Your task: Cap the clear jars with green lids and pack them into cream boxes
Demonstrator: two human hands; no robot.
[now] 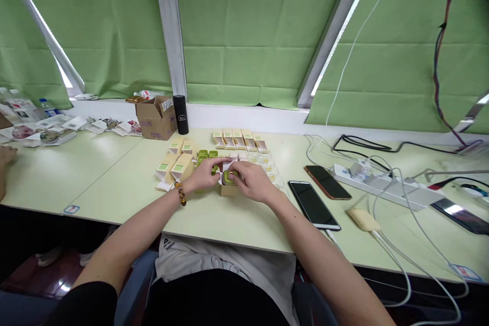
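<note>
My right hand (pixel 252 181) pinches a small rounded green case (pixel 229 178) at the mouth of a small open carton (pixel 229 191). The case sits at least partly inside it. On the carton's left side, my left hand (pixel 204 175) grips its edge, index finger stretched along the back flap. Just behind my left hand are several more green cases (pixel 202 153), partly covered by it. Several cream cartons (pixel 182 168) stand to the left, and a row of opened ones (pixel 239 139) lies behind. Clear plastic pieces (pixel 269 169) are beyond my right hand.
Right of my hands lie two phones (pixel 314 205) (pixel 327 182), a white power strip (pixel 385 186), a cream charger (pixel 363 219) and tangled cables. A cardboard box (pixel 156 118) and black bottle (pixel 181 114) stand behind. Another person's hand (pixel 6 155) rests at far left, near packaged items (pixel 49 135).
</note>
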